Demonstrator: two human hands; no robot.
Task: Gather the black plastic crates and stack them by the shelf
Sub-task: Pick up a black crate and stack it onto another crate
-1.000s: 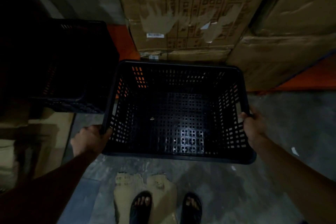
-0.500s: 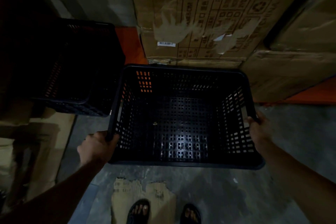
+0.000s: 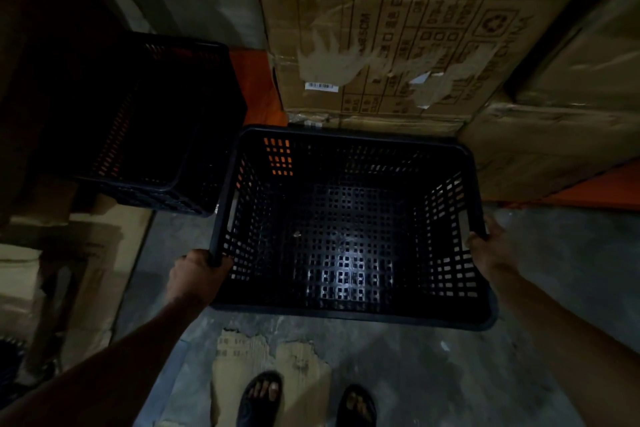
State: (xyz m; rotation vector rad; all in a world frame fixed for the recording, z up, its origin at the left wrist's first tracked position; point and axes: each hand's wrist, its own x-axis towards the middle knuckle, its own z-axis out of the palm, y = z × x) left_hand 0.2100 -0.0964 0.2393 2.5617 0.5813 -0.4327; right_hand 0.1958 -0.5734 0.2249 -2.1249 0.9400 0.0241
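While the crate point(image 3: 349, 229) is hanging over the floor point(image 3: 540, 340) in front of the boxes point(image 3: 398, 35), the left hand point(image 3: 195, 276) and right hand point(image 3: 491, 248) are each gripping a side rim near the close corners. Held that far back, it could be tipping forward or clipping the second crate point(image 3: 145, 121) just beside it at the left. Against a second ago, the crate is sitting nearer the boxes, with both grips unchanged.
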